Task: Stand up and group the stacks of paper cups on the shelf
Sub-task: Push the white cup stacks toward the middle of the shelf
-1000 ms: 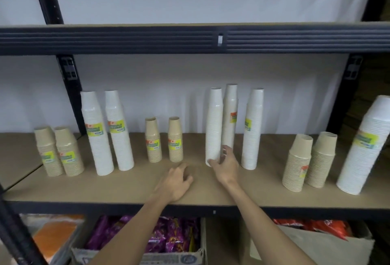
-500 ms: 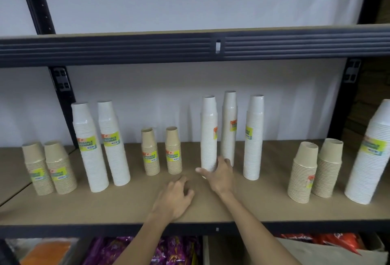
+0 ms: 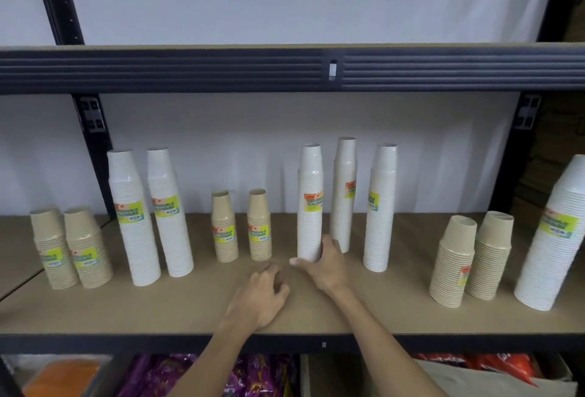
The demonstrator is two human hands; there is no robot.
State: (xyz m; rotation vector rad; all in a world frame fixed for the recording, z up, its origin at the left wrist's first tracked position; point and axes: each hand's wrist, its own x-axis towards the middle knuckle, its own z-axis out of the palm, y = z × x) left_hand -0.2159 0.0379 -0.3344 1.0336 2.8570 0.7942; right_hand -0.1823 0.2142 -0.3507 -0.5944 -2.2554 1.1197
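Right hand (image 3: 326, 262): I grasp the base of a slim white cup stack (image 3: 310, 203), thumb on its left and fingers curled round its right. The stack stands upright near the middle of the shelf (image 3: 190, 311). A second white stack (image 3: 344, 194) stands just behind my fingers, and a third white stack (image 3: 380, 210) stands further right. Left hand (image 3: 259, 298): it rests on the board near the front edge, fingers loosely curled, holding nothing. Two short brown stacks (image 3: 224, 229) stand just left of the grasped one.
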